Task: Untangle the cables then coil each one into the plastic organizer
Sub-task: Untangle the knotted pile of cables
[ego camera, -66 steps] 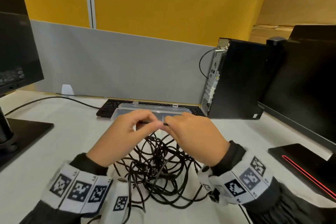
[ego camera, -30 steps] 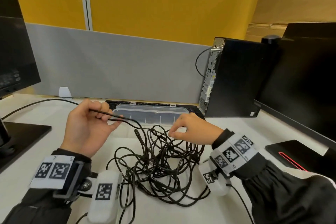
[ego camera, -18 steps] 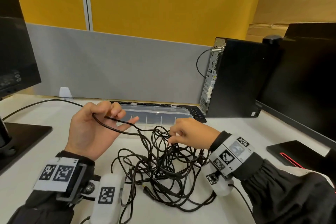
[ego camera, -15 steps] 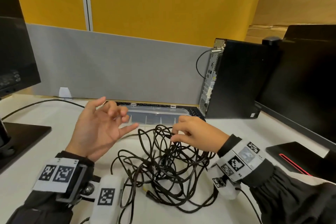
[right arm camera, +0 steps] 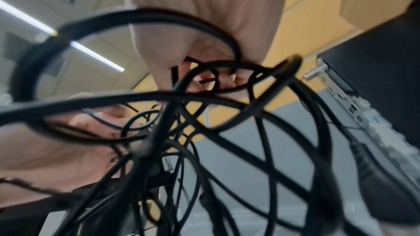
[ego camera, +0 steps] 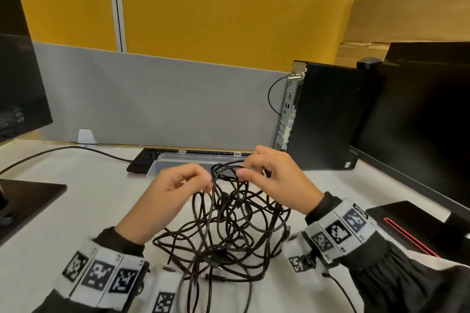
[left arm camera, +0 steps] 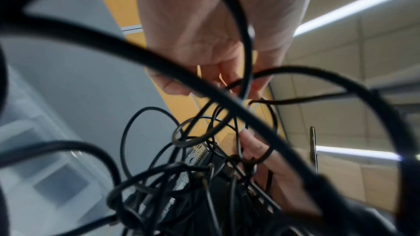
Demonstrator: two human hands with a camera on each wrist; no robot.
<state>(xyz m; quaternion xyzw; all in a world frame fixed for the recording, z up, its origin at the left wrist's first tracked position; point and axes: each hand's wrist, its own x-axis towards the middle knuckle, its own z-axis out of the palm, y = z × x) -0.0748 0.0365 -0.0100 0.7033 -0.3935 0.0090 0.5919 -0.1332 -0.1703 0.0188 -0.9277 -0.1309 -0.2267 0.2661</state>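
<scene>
No legible writing noted. One tangle of black cables (ego camera: 229,231) sits lower centre; one clear plastic organizer (ego camera: 178,160) lies behind. Left hand (ego camera: 170,201) and right hand (ego camera: 277,180) each pinch strands at its top.

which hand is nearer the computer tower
Right. The right hand is raised over the cables, just left of the computer tower; the left hand is farther left.

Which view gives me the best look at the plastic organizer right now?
The head view: the plastic organizer lies on the desk in front of the keyboard, partly hidden behind both hands. The left wrist view shows only a blurred pale shape at lower left that may be it; the right wrist view is blocked by cables.
</scene>
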